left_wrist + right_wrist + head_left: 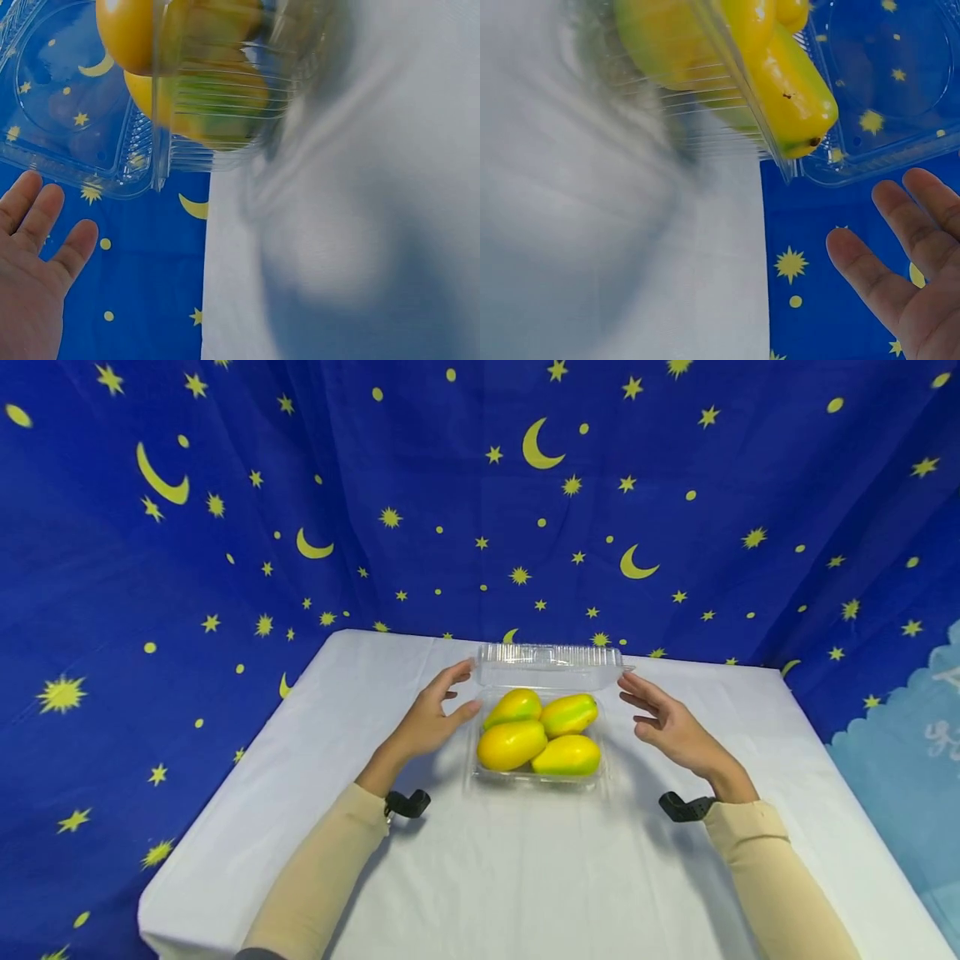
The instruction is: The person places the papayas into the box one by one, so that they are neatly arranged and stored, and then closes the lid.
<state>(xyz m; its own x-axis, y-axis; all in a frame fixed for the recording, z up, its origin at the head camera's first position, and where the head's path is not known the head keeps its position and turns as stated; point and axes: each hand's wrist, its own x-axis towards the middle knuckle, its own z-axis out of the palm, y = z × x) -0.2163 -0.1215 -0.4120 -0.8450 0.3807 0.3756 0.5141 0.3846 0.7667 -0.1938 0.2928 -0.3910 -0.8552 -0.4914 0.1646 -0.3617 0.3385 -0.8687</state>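
A clear plastic clamshell box (pixel 540 783) sits on the table with its ribbed lid (pixel 551 677) raised at the far side. Several glossy yellow fruits with green patches, looking like mangoes (pixel 513 745), lie in its base. My left hand (pixel 431 718) is at the lid's left end, fingers extended and thumb apart. At the right end, my right hand (pixel 675 727) is held with its fingers spread toward the lid. In the wrist views the fingertips (pixel 51 196) come close to the lid's rim; whether they touch it I cannot tell. Neither hand grips anything.
A white cloth covers the table (pixel 525 877). Behind it hangs a blue curtain (pixel 450 468) with yellow moons and stars. A light-blue panel (pixel 907 760) shows at the right. Dark wrist straps (pixel 408 803) are worn on both arms.
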